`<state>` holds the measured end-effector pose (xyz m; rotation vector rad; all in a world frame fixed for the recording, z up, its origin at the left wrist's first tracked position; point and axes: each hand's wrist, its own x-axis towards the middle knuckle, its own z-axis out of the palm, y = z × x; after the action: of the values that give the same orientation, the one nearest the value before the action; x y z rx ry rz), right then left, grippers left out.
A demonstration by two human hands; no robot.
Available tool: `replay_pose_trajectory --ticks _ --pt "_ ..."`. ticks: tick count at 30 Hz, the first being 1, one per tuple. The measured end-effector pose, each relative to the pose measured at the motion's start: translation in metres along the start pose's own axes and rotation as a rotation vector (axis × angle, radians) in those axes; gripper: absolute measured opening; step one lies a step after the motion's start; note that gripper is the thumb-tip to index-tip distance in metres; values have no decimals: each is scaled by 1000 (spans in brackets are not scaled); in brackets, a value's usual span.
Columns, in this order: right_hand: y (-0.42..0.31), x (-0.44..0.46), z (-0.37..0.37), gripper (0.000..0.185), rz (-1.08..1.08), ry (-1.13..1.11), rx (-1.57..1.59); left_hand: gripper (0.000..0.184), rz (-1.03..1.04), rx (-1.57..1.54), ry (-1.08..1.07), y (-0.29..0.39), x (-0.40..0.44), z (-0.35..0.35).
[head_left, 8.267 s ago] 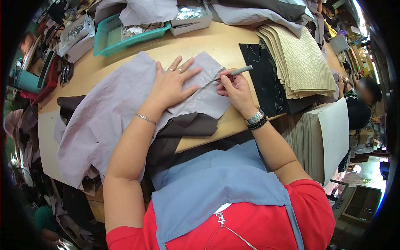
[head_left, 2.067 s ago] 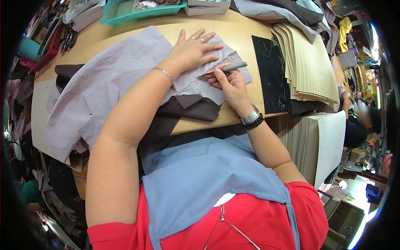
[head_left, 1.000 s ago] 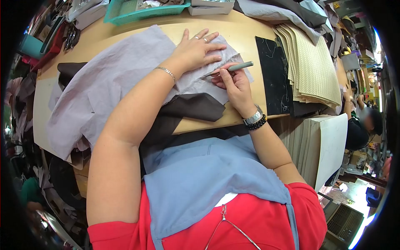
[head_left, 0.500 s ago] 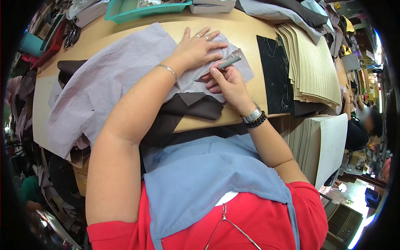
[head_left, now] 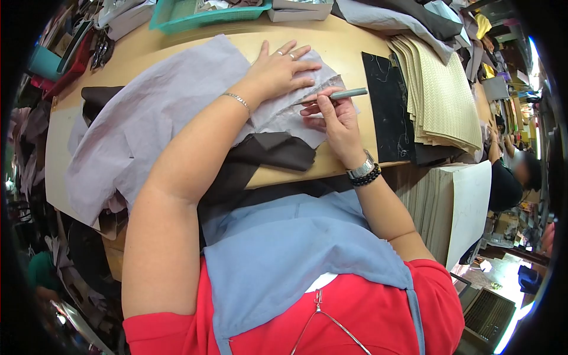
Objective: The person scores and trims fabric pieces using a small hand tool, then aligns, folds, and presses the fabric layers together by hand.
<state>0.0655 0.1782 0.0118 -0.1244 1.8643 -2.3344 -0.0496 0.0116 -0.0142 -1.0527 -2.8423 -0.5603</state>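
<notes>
My left hand (head_left: pixel 279 72) lies flat with fingers spread on a light grey-mauve fabric (head_left: pixel 168 97), with two rings on its fingers. Just to its right my right hand (head_left: pixel 334 115) is closed on a slim tool with a grey-green handle (head_left: pixel 349 93). The tool's dark, thin end points left and touches or hovers over the fabric near my left fingers; which, I cannot tell. A dark brown fabric (head_left: pixel 278 152) lies partly under the light one at the table's near edge.
A black thread-strewn mat (head_left: pixel 386 106) and woven cream sheets (head_left: pixel 441 94) lie right on the table (head_left: pixel 346 36). A teal basket (head_left: pixel 207 21) and a grey box (head_left: pixel 300 12) stand at the back. Stacked boards (head_left: pixel 449 207) are at lower right. Another person (head_left: pixel 507 184) is far right.
Since half a second ago, my right hand has shifted slightly right and the tool's handle has swung to nearly level, pointing right. My left hand remains spread on the fabric.
</notes>
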Motion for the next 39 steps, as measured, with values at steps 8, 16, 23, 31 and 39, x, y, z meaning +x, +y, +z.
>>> replay_pose_trajectory --ticks 8,16,23,31,39 --pt "10 0 0 15 11 31 -73 46 0 17 -6 0 -1 0" --pt "13 1 -2 14 6 0 -67 46 -6 12 -4 0 -1 0" --pt "15 3 -2 16 18 -17 -91 46 3 3 35 -1 -1 3" --pt "8 3 6 17 70 -59 -128 45 5 4 31 -2 -2 3" --pt "1 8 14 22 260 -103 -188 45 17 17 41 -3 -1 5"
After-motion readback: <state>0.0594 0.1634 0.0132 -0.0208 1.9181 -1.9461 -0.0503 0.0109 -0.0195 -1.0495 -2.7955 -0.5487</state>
